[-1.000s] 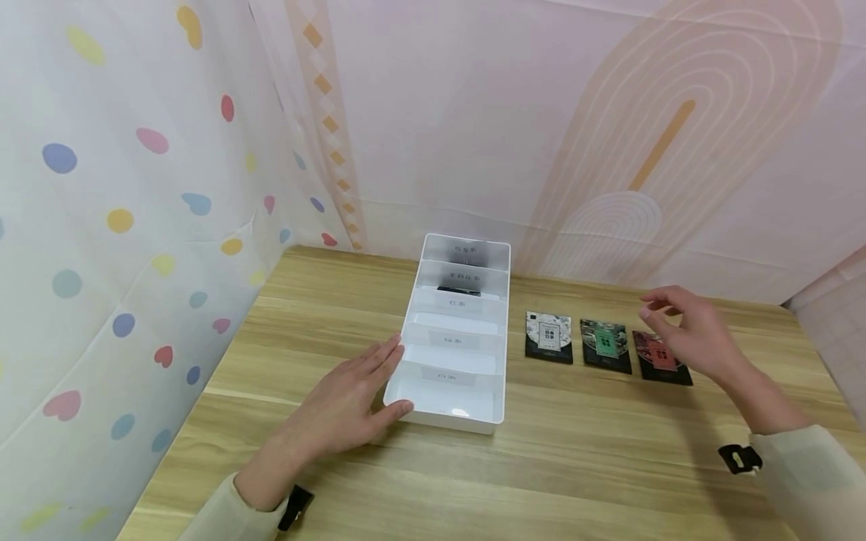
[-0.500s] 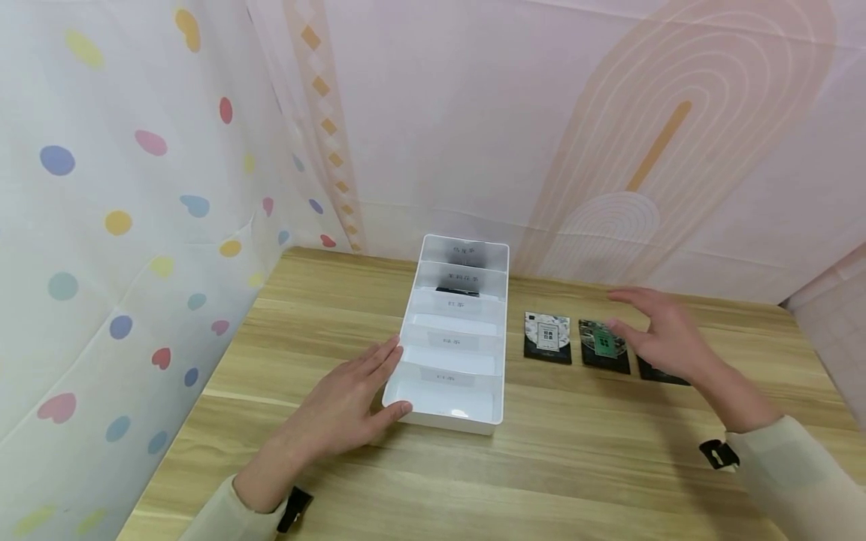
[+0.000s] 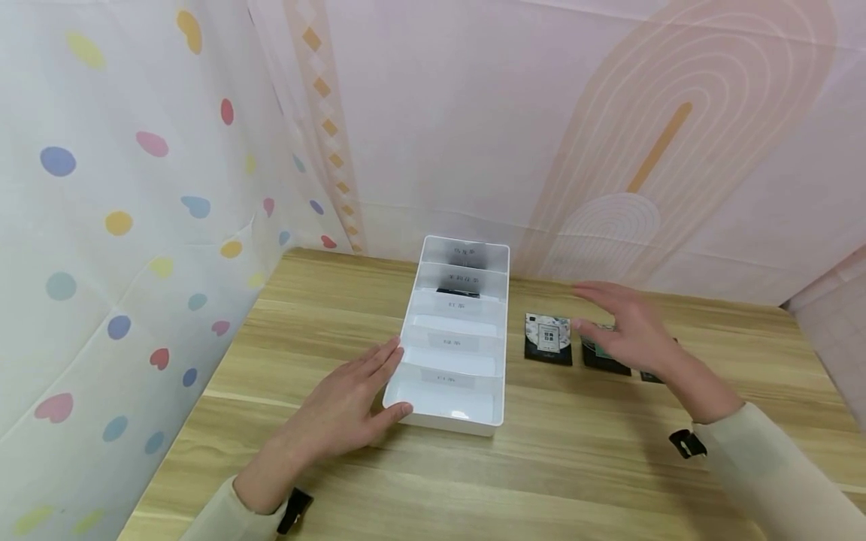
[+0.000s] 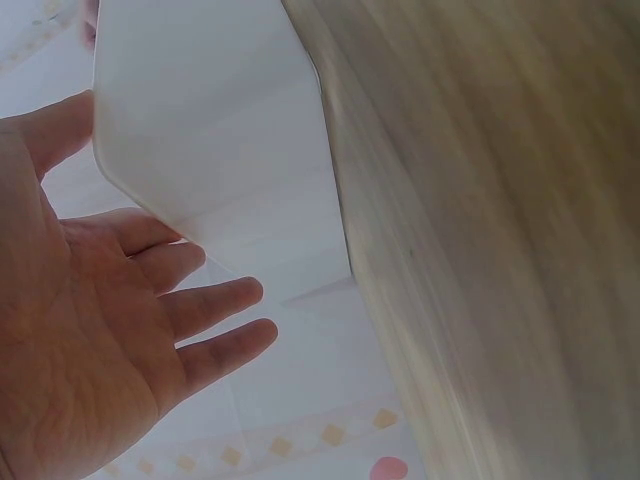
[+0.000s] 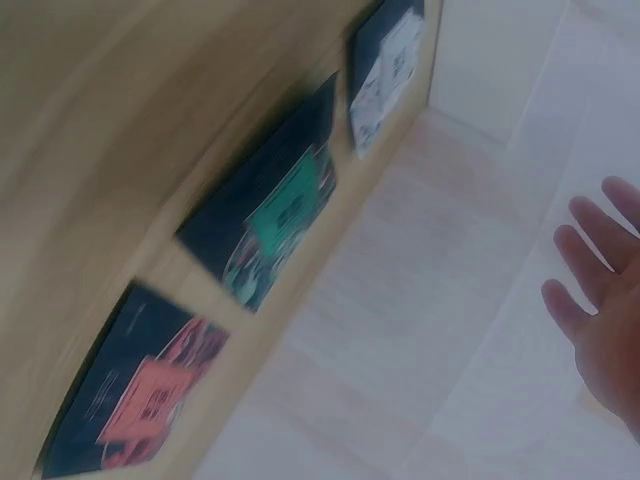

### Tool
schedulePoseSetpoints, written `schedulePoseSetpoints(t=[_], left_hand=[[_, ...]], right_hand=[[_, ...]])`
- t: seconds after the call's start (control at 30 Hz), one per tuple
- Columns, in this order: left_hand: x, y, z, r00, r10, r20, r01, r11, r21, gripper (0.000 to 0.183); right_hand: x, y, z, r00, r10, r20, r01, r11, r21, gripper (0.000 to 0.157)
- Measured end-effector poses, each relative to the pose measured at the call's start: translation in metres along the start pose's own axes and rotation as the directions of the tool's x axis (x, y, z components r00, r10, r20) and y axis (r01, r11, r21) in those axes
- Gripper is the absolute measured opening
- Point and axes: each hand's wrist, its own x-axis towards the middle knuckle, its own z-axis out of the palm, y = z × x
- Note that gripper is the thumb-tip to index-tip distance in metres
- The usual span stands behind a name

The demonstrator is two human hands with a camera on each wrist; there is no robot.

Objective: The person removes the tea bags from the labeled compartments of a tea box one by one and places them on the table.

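As the right hand (image 3: 625, 330) shifts toward the white divided box (image 3: 446, 424), the red-labelled sachet (image 5: 155, 400) drops behind it.
Its spread fingers, holding nothing, are now nearest the white-labelled sachet (image 3: 548, 340), just right of the box; the green-labelled sachet (image 5: 285, 205) is next outward, all three unlifted on the desk (image 3: 575, 466). The left hand (image 3: 352, 398) touches the box's left side, fingers straight.

Smooth, slightly glossy plastic tray (image 3: 433, 394), smooth wood-grained tabletop (image 3: 541, 473), creased matt cloth backdrop (image 3: 446, 128)
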Motion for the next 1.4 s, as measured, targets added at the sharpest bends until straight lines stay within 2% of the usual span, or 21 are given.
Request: schedulePoseSetpoints(t=[0.23,0.5,0.93,1.27,1.4], left_hand=[[0.000,0.001,0.000,1.000,-0.001,-0.005,0.001,1.000,0.001,0.082],[-0.001,0.001,0.000,1.000,-0.004,-0.002,0.004,1.000,0.000,0.083],[-0.002,0.000,-0.002,1.000,-0.003,-0.008,0.003,1.000,0.000,0.082],[0.000,0.001,-0.003,1.000,0.001,-0.007,-0.001,1.000,-0.003,0.083],[0.001,0.001,-0.002,1.000,0.001,-0.004,-0.001,1.000,-0.006,0.083]], right_hand=[[0.015,-0.009,0.007,0.998,0.004,0.056,-0.004,1.000,-0.004,0.054],[0.029,-0.016,0.026,0.996,-0.021,0.083,0.018,0.999,0.031,0.056],[0.059,-0.037,0.041,0.991,0.027,0.127,-0.043,0.992,0.117,0.059],[0.078,-0.048,0.061,0.990,0.050,0.136,-0.081,0.969,0.234,0.058],[0.083,-0.052,0.068,0.985,0.075,0.156,-0.111,0.966,0.234,0.061]])
